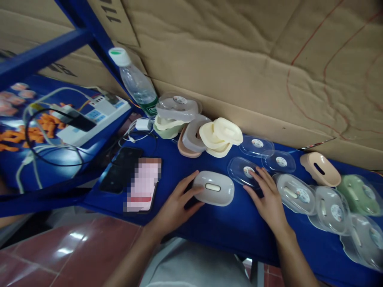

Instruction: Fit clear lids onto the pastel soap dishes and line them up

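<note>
A grey oval soap dish with a pale slot in its middle lies on the blue table in front of me. My left hand grips its left end, with fingers on the top and along the near edge. To the right, my right hand has its fingers spread at a clear plastic lid. Fingertips reach the lid's round sticker, and the thumb is by its near edge. Part of that lid is hidden under the fingers.
Behind are stacked cream dishes, a clear lid and a bottle. At right lie lidded grey dishes, a green one and a peach dish. Phones and a power strip are at left.
</note>
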Tool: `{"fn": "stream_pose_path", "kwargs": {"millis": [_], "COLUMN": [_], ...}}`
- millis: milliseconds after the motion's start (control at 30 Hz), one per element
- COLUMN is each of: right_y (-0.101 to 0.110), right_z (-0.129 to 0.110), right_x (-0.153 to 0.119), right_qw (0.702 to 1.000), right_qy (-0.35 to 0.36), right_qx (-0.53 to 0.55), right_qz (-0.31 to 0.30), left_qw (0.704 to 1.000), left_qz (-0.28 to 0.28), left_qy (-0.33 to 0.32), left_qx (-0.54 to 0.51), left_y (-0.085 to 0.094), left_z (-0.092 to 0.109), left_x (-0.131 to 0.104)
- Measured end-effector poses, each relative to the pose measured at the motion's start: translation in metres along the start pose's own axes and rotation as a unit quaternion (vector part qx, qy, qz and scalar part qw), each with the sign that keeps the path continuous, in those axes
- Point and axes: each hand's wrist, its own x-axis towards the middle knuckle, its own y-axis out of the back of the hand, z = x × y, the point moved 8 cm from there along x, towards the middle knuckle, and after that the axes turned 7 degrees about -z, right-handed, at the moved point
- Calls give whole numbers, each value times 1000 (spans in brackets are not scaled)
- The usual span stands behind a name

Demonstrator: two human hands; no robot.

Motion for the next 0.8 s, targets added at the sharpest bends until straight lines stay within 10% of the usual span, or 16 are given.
{"fn": "stream_pose_path", "kwargs": {"millis": [800], "right_y": [24], "right_z": [-68], "right_x": [53], "right_qw": [979], "right_qy": [149], "right_qx": [-133], "right_qz": [-30], "left_qw": [996], "left_qz": [56], "left_qy": [17], "left_qx": [67], "left_y": [10], "left_z": [7], "left_x": [-14]}}
